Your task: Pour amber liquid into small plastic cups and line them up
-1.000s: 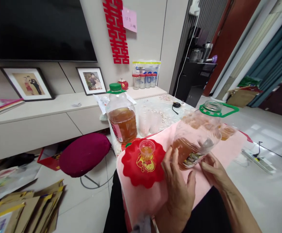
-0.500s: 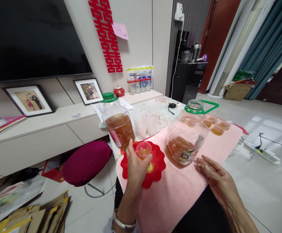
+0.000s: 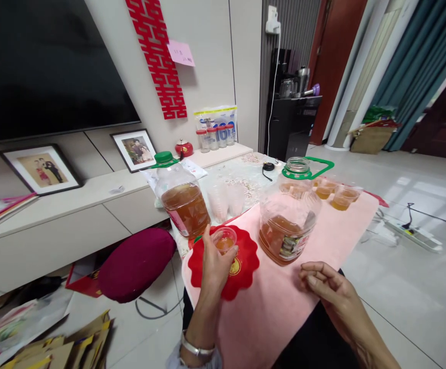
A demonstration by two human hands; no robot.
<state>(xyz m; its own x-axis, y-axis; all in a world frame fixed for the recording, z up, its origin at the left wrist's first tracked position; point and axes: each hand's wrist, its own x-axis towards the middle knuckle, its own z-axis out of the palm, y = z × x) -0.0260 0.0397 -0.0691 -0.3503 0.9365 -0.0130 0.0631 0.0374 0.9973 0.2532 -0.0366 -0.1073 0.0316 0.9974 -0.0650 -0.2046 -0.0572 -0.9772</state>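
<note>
The left hand [image 3: 215, 259] has its fingers wrapped around a small clear cup [image 3: 224, 240] of amber liquid, which stands on a red scalloped mat [image 3: 246, 259]. The palm hides the cup's near wall and base, so whether the cup rests on the mat or is lifted off it cannot be told. The right hand [image 3: 328, 287] hovers loosely curled over the near right part of the pink cloth [image 3: 280, 312], holding nothing, its fingertips half bent and apart from any object. Both forearms are cut off by the lower frame edge.

An open jug [image 3: 289, 215] with a green collar stands on the cloth just right of the mat, its label creased and unreadable. Behind it, two more filled cups [image 3: 336, 193] sit near the far right corner of the cloth, partly hidden by the jug's neck. A capped jug [image 3: 182, 197] stands beyond the mat at the left edge of the surface [image 3: 246, 177], with a stack of empty clear cups [image 3: 226, 200] beside it, hard to count through their glare.

The cloth overhangs the near edge of the surface. Bare cloth lies open between the jug and the right hand; the mat's left rim sits close to the drop to the floor [image 3: 418, 287].
</note>
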